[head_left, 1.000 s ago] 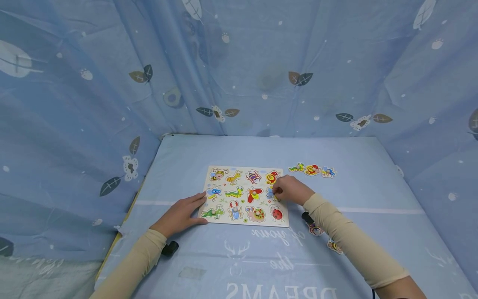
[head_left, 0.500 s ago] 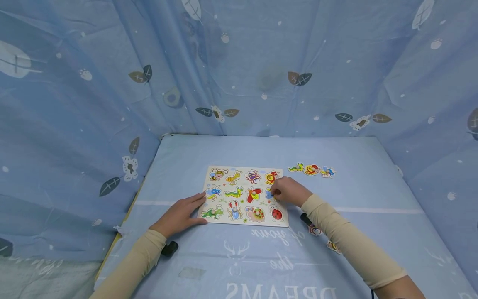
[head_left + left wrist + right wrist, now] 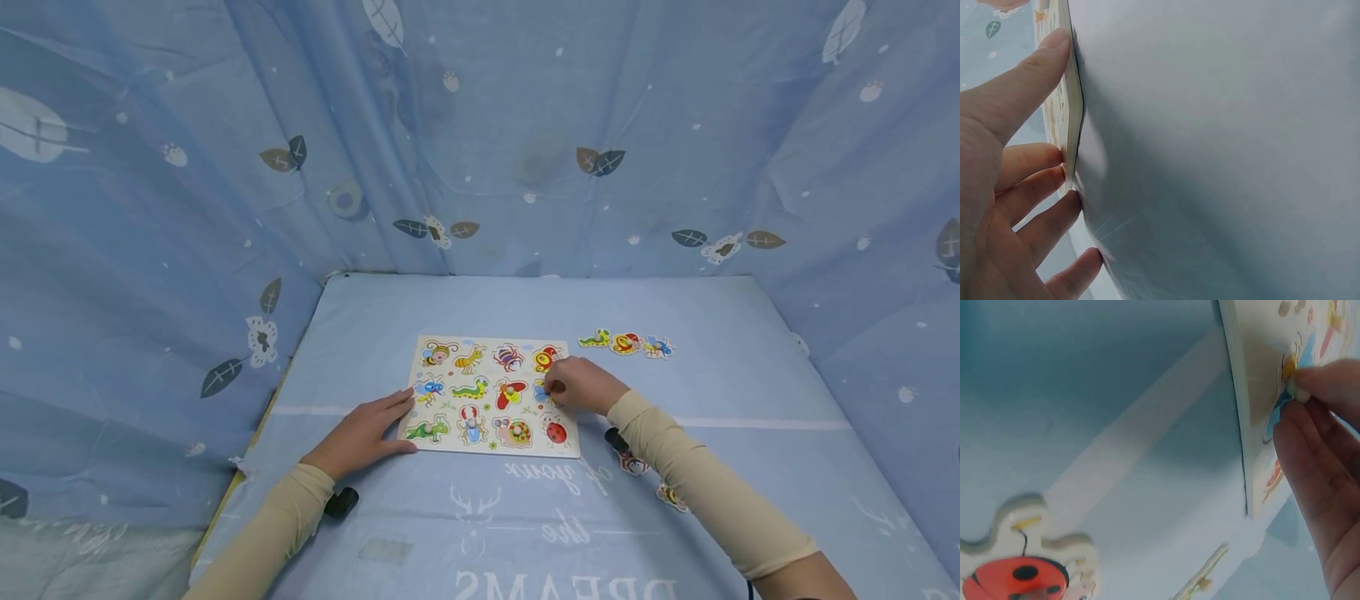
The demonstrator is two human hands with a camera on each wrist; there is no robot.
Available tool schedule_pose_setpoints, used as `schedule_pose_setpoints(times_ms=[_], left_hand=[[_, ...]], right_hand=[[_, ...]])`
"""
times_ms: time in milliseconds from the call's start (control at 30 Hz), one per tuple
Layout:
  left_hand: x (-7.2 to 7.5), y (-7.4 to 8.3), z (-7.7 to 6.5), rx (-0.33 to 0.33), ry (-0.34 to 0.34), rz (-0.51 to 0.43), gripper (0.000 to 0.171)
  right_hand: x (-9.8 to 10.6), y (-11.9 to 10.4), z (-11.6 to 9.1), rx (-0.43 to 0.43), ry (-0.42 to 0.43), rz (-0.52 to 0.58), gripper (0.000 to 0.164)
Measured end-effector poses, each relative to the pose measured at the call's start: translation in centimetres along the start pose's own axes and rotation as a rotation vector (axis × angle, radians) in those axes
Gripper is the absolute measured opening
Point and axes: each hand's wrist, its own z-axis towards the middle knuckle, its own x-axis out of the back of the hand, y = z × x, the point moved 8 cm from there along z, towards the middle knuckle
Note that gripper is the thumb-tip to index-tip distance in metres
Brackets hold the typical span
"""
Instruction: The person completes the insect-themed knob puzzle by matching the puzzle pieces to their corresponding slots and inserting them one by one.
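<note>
A wooden knob puzzle board [image 3: 442,407] with colourful insects lies flat on the blue-covered table. My left hand [image 3: 365,429] rests at its left edge, fingers extended; in the left wrist view the thumb [image 3: 1041,62] lies on the board's edge. On the right side of the board, my right hand [image 3: 587,383] pinches the small knob [image 3: 1301,394] of a blue-winged insect puzzle piece [image 3: 1277,415] between thumb and fingertips. That piece lies at the board's surface; whether it is fully seated I cannot tell. Knobbed pieces, such as the ladybird [image 3: 556,432], sit in the bottom row.
Beyond the board's right corner lie a caterpillar piece [image 3: 595,338], a red-and-yellow piece [image 3: 626,342] and a blue insect piece [image 3: 659,347]. A spider piece [image 3: 634,463] and a bee piece [image 3: 671,497] lie beside the right forearm. Patterned blue curtains [image 3: 510,108] surround the table.
The head view has tilted very slightly. Both hands stay in the same places, the right one still at the blue-winged piece.
</note>
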Motion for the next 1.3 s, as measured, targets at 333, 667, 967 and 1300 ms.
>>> schedule_pose_setpoints(times_ms=[333, 667, 967, 1300], left_hand=[[-0.1, 0.0, 0.0, -0.015, 0.014, 0.011, 0.086], [-0.1, 0.0, 0.0, -0.004, 0.002, 0.014, 0.087], [0.1, 0.2, -0.1, -0.009, 0.010, 0.010, 0.087], [0.1, 0.1, -0.2, 0.004, 0.005, 0.001, 0.086]], right_hand=[[3.4, 5.2, -1.2, -0.173, 0.153, 0.004, 0.020], [6.4, 12.6, -3.5, -0.467, 0.279, -0.060, 0.028], [5.9, 14.8, -3.4, -0.457, 0.216, -0.045, 0.015], [5.5, 15.2, -3.5, -0.442, 0.235, -0.070, 0.012]])
